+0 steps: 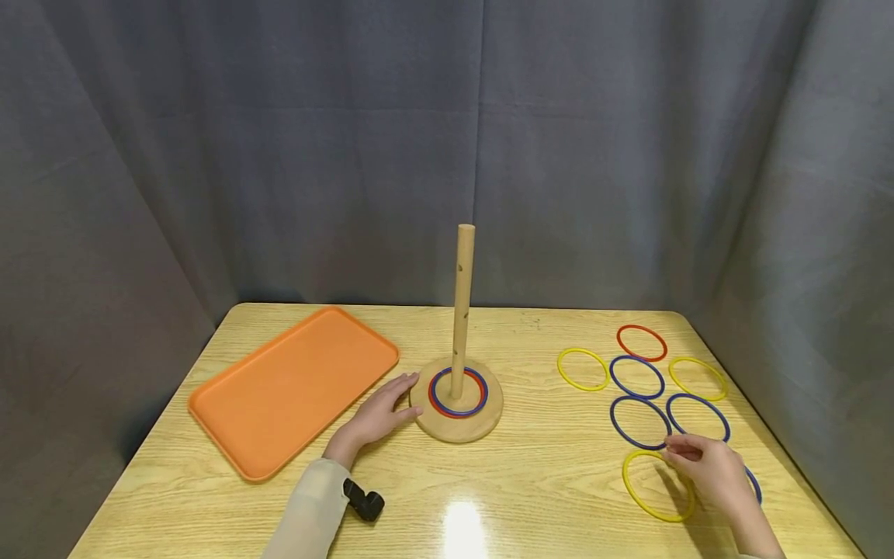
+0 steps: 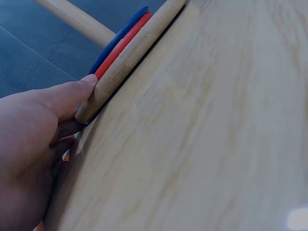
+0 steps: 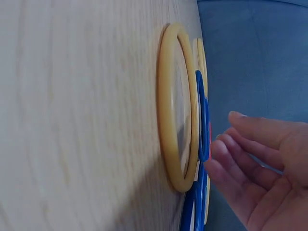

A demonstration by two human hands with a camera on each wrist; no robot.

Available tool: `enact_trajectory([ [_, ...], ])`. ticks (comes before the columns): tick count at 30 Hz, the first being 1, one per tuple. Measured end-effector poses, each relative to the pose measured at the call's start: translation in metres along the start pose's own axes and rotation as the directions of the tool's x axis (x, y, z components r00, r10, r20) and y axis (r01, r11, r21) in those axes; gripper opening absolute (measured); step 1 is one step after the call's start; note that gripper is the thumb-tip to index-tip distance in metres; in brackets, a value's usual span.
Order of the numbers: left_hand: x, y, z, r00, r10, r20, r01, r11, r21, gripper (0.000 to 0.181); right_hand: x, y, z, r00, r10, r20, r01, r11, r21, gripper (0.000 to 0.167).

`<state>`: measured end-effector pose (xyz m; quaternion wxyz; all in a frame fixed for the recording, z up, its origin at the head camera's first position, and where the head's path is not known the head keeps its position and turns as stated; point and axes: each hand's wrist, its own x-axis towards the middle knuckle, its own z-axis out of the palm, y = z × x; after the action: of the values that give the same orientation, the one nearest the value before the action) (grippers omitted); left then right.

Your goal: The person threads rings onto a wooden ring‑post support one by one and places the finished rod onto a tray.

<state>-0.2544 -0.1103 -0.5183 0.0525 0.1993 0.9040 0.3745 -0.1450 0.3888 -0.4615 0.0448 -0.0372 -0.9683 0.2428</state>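
Observation:
A round wooden base (image 1: 482, 427) carries an upright wooden post (image 1: 463, 310). Around the post's foot lie a red ring (image 2: 124, 44) and, above it, a blue ring (image 1: 461, 414). My left hand (image 1: 377, 411) touches the base's left edge, thumb against the rim and fingers extended along the side. Over on the right, my right hand (image 1: 715, 470) hovers above the rings, fingers loosely bent and holding nothing. Below it lies a yellow ring (image 3: 166, 101); the hand partly hides another blue ring (image 1: 756, 483).
An orange tray (image 1: 293, 388) lies slanted on the left of the wooden table (image 1: 531, 481). More rings lie flat at the right, including a red ring (image 1: 619, 335), a yellow ring (image 1: 562, 365) and several blue ones. Grey curtains (image 1: 363, 155) hang behind and beside the table.

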Motion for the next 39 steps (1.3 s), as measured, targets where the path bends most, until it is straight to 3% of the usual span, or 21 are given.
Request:
enact_trajectory([
  [9,-0.0007,-0.0002,0.0003,1.000,0.006,0.006,-0.006,1.000,0.010,0.067,-0.0013,0.0045,-0.0006,0.996,0.028,0.089,-0.026,0.999,-0.020,0.022],
  [17,-0.0011,0.0013,0.0004,1.000,-0.007,0.017,0.007,1.000,0.004,0.067,-0.0025,0.0043,0.0032,0.995,0.010,0.095,-0.007,0.999,-0.037,0.018],
  [27,-0.0011,0.0015,-0.0007,1.000,-0.013,0.012,0.013,1.000,0.008,0.067,-0.0022,0.0017,0.0029,0.990,0.052,0.131,-0.052,0.999,-0.004,0.020],
  [39,-0.0011,0.0022,-0.0014,1.000,-0.010,0.013,0.010,1.000,0.002,0.067,0.0005,0.0056,-0.0008,1.000,-0.003,0.018,0.004,0.999,-0.048,0.020],
])
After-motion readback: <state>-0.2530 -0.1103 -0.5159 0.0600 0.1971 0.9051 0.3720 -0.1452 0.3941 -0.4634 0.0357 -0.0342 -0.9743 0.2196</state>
